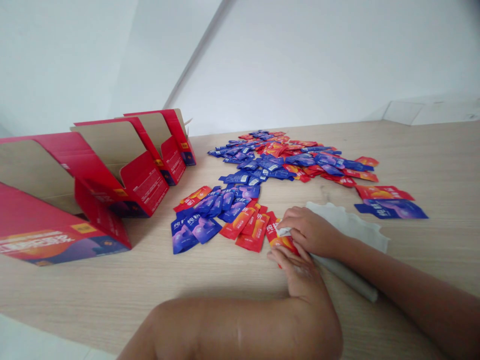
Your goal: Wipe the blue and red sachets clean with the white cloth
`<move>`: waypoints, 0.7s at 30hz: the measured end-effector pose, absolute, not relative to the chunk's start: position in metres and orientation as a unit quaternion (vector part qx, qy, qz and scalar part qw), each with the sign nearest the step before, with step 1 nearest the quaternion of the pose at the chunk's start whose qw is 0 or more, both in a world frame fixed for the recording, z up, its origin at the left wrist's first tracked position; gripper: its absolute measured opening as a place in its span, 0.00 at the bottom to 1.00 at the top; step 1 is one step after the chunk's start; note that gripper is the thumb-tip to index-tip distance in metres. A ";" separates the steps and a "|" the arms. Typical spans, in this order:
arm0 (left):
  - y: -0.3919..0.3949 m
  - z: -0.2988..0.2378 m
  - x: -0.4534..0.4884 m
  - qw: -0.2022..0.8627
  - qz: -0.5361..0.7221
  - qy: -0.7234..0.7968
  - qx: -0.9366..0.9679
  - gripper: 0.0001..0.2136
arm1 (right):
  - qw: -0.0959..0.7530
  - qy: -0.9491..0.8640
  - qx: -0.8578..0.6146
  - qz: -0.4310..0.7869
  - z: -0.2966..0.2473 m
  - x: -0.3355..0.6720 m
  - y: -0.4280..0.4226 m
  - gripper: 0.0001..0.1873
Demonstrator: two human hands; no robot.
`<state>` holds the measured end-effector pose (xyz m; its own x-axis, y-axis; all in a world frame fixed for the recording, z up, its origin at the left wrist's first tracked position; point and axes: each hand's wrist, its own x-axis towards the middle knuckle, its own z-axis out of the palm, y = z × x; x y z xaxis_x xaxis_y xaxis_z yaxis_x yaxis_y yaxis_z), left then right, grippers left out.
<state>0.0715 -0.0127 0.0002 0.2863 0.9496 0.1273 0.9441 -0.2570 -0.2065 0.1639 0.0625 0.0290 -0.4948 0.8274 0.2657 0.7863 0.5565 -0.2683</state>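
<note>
My right hand [309,231] is closed around a bunched part of a white cloth [352,225] and presses it on a red sachet [279,240] lying on the wooden table [225,280]. Just below it, my left hand [298,267] lies on the near end of the same red sachet, fingers together and fairly flat, holding it down. To the left of my hands lie two short rows of sachets, red ones [249,225] and blue ones [210,212].
A big loose heap of blue and red sachets [285,160] covers the table's middle. Two single sachets, one red [382,192] and one blue [392,209], lie right of the cloth. Three open red cardboard display boxes [123,175] stand in a row at the left.
</note>
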 end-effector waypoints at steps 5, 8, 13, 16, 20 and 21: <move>-0.014 0.001 0.071 0.176 0.093 -0.577 -0.792 0.21 | 0.182 -0.862 -0.470 0.054 0.028 0.167 0.064 0.15; -0.014 0.002 0.070 0.197 0.113 -0.567 -0.791 0.21 | 0.181 -0.859 -0.476 0.056 0.028 0.168 0.065 0.14; -0.014 0.005 0.069 0.193 0.108 -0.558 -0.800 0.21 | 0.179 -0.855 -0.485 0.048 0.026 0.170 0.067 0.15; -0.013 0.008 0.068 0.189 0.132 -0.550 -0.803 0.22 | 0.177 -0.846 -0.500 0.046 0.026 0.173 0.069 0.15; -0.012 0.011 0.067 0.188 0.177 -0.537 -0.803 0.23 | 0.196 -0.836 -0.511 0.037 0.026 0.175 0.070 0.16; -0.012 0.011 0.068 0.190 0.184 -0.537 -0.801 0.23 | 0.207 -0.836 -0.506 0.034 0.027 0.174 0.069 0.16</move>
<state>0.0676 -0.0117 0.0107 0.3569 0.9298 -0.0906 0.7904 -0.3522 -0.5013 0.1742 0.0691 0.0273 -0.4016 0.8609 0.3125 0.8328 0.4852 -0.2665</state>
